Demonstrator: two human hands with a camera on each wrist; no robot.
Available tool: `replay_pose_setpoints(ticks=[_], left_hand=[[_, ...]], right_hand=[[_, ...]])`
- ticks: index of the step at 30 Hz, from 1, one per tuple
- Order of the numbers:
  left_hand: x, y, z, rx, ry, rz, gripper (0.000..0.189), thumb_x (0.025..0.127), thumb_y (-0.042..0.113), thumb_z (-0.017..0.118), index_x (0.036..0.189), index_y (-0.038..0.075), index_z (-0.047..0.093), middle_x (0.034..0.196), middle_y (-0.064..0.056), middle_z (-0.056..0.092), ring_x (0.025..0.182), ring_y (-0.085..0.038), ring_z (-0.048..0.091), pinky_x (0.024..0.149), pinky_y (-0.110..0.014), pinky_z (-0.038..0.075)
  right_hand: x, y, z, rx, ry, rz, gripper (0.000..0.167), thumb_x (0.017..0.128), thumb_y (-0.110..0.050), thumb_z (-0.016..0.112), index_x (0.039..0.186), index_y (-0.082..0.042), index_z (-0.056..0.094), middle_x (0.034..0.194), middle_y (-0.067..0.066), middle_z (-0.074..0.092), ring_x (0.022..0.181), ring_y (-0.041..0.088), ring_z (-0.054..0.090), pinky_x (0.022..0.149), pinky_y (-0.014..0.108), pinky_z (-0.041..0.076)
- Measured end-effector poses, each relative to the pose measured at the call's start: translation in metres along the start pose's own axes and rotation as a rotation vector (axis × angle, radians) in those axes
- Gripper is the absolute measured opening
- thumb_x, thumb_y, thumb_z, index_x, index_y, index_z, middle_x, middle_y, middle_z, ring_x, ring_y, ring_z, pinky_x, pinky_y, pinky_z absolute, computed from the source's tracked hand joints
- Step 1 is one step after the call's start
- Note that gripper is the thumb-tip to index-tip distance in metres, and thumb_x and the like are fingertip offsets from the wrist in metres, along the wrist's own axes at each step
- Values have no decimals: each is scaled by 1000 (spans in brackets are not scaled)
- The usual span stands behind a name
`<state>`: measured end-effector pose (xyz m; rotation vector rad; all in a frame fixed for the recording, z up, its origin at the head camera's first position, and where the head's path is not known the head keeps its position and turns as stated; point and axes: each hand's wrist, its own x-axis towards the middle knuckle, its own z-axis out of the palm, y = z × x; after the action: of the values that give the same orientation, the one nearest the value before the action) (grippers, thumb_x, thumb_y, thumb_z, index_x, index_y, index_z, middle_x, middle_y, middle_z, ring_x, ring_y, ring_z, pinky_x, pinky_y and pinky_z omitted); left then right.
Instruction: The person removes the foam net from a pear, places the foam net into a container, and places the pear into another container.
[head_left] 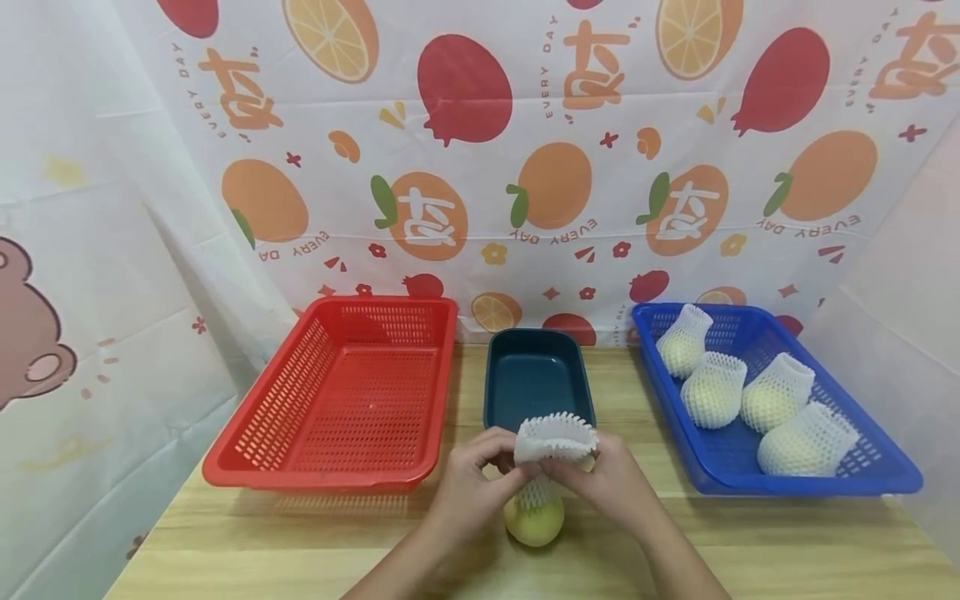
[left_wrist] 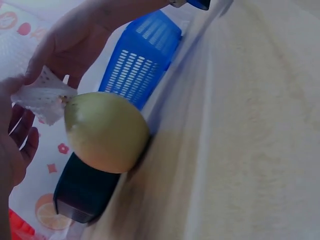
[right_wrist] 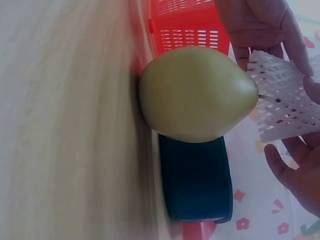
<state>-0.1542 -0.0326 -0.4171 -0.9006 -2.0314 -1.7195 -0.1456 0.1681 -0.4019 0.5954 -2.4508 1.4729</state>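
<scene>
Fingers (head_left: 491, 442) of our left hand (head_left: 478, 475) and right hand (head_left: 606, 482) pinching a white foam net (head_left: 557, 437), a pear (head_left: 536, 522) at its lower end near the table's (head_left: 300, 542) front edge, teal tray (head_left: 537, 383) behind, red basket (head_left: 318, 479) toward the left edge, blue basket (head_left: 795, 485) with four netted fruits (head_left: 712, 392) toward the right.

Reaching forward on bare, converging arms, with left forearm (head_left: 416, 546) and right forearm (head_left: 667, 537) slanted inward from behind the hands. Pinching with left hand (head_left: 478, 473) and right hand (head_left: 609, 477) at about the same height, near each other and turned inward, with left thumb (head_left: 517, 477) and right thumb (head_left: 573, 477) pointing toward each other, tips close together midway between the hands. Bending left fingers (head_left: 495, 444) beyond the left thumb, and holding right fingers (right_wrist: 280, 167) partly bent, parted from the right thumb.
</scene>
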Motion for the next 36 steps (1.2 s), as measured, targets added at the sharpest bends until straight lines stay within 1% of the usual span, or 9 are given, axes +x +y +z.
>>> replay_pose_setpoints(ticks=[3,9,13,16,21,25,31,34,36], left_hand=[[4,3,-3,-4,-16,-30,14,81,11,80,94,12,74,94,0,70,84,-8,61,65,-28,55],[16,12,-5,-8,-3,-112,24,80,18,82,103,16,73,110,4,66,103,-14,60,76,-28,54],[25,19,-1,-79,-18,-125,29,81,19,82,108,18,72,115,4,66,108,-17,60,85,-31,55],[31,24,4,-134,-13,-105,24,83,17,80,106,14,73,111,1,69,103,-18,64,84,-33,56],[38,29,8,-183,25,-120,17,84,15,78,101,12,74,99,-2,73,92,-18,68,79,-34,58],[42,32,4,-211,72,-161,20,84,12,78,103,9,73,98,-6,74,91,-17,68,80,-34,58],[51,32,-17,-151,168,-166,23,85,11,77,107,6,71,103,-9,73,92,-18,69,80,-33,59],[55,29,-27,-119,207,-189,23,84,12,79,106,9,72,104,-7,73,89,-19,67,75,-32,59],[57,26,-31,-101,206,-209,23,83,14,79,105,11,73,104,-6,72,89,-20,66,74,-31,59]], right_hand=[[2,-2,-1,3,3,-15,34,84,-26,79,116,-20,69,111,-5,72,103,11,67,87,31,55],[6,-4,0,18,13,-50,34,86,-23,77,118,-17,68,113,-2,72,104,12,67,87,30,56],[8,-5,2,12,24,-87,31,86,-17,77,116,-14,70,110,-1,73,101,11,68,86,30,57],[9,-6,3,13,19,-99,30,85,-14,77,114,-11,70,109,1,73,100,11,67,85,30,57],[11,-8,6,61,5,-59,35,83,-14,79,116,-12,69,110,2,72,100,11,67,84,30,57],[15,-9,7,67,-3,-15,37,82,-18,81,117,-16,68,112,1,72,99,13,67,83,29,57],[26,-8,0,98,17,62,32,83,-20,79,113,-20,68,111,0,71,99,16,66,82,30,57],[30,-7,-10,160,63,97,30,86,-19,77,115,-17,67,114,4,68,99,19,65,80,29,57],[32,-7,-17,191,115,119,31,88,-19,75,118,-15,67,116,7,67,97,20,65,79,28,58]])
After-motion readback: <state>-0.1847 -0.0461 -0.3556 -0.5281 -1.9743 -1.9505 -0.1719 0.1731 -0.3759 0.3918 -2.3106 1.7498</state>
